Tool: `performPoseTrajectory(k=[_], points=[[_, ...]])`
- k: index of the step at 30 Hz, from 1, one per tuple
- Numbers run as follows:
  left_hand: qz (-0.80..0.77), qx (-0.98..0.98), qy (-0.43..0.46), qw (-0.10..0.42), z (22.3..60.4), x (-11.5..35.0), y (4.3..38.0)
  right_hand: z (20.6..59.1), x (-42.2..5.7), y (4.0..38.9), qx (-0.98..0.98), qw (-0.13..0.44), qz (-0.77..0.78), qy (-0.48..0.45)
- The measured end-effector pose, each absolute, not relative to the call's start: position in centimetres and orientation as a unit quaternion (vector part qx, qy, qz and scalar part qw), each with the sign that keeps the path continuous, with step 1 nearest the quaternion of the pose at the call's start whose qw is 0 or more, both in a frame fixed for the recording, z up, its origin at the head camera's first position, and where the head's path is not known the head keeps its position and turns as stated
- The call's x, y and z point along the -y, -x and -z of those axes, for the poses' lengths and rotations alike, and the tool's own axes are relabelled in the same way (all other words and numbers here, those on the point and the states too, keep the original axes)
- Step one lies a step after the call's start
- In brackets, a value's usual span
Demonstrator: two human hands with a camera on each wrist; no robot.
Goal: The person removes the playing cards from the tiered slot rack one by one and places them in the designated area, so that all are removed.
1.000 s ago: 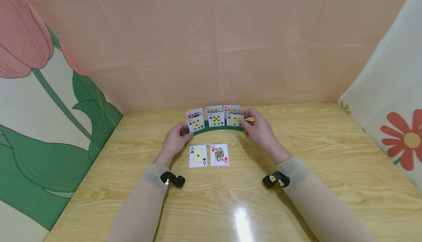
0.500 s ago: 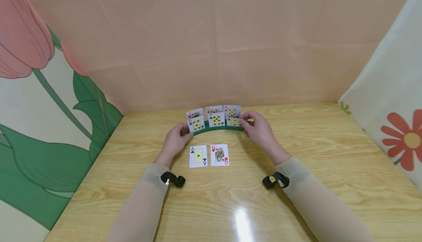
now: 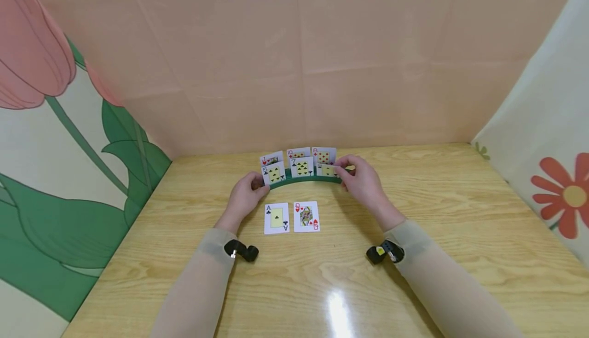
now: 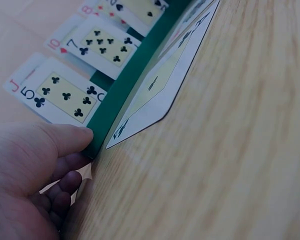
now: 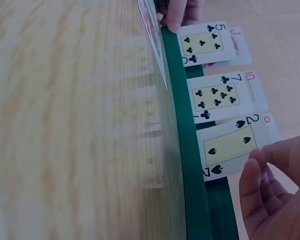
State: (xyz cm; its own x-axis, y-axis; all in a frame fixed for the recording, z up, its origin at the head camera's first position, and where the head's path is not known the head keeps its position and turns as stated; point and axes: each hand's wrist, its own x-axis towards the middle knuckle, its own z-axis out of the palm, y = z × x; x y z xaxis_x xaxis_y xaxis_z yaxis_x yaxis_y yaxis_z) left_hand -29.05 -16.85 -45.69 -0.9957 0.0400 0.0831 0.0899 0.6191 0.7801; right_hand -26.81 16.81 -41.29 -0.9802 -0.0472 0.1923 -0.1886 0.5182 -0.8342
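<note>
A curved green card holder [image 3: 301, 179] stands on the table with two rows of playing cards upright in it. My left hand [image 3: 244, 194] grips its left end, thumb on the front face beside the five of clubs [image 4: 65, 95]. At the other end, my right hand [image 3: 363, 182] pinches the outer edge of the two of spades [image 5: 230, 147], which stands in the front row. The seven of clubs [image 3: 302, 166] is in the front middle. Behind are the jack of hearts [image 3: 276, 159], ten of diamonds [image 3: 299, 152] and eight of diamonds [image 3: 324, 155], partly hidden.
The ace of clubs [image 3: 276, 218] and queen of hearts [image 3: 306, 217] lie face up on the wooden table [image 3: 294, 276] in front of the holder. A pink backdrop [image 3: 299, 72] rises behind, with flowered panels at both sides.
The two of spades has tipped its top edge toward me in my right hand, so more of the eight of diamonds shows. My left hand has stayed in place.
</note>
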Motion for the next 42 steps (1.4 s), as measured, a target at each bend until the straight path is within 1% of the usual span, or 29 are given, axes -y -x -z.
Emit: performPoseTrajectory(k=[11,15,33,42], points=[[0.432,0.901,0.037,0.03,45.9,16.9,29.1,40.0,-16.8,26.1,0.867,0.107,-0.483,-0.066],[0.432,0.901,0.035,0.028,45.9,16.9,29.1,39.3,-16.6,25.9,0.867,0.111,-0.481,-0.066],[0.433,0.9,0.036,0.033,46.0,16.9,28.8,37.9,-16.3,24.8,0.859,0.081,-0.498,-0.081],[0.433,0.9,0.041,0.037,45.9,16.9,28.9,37.7,-16.8,23.8,0.854,0.047,-0.508,-0.098]])
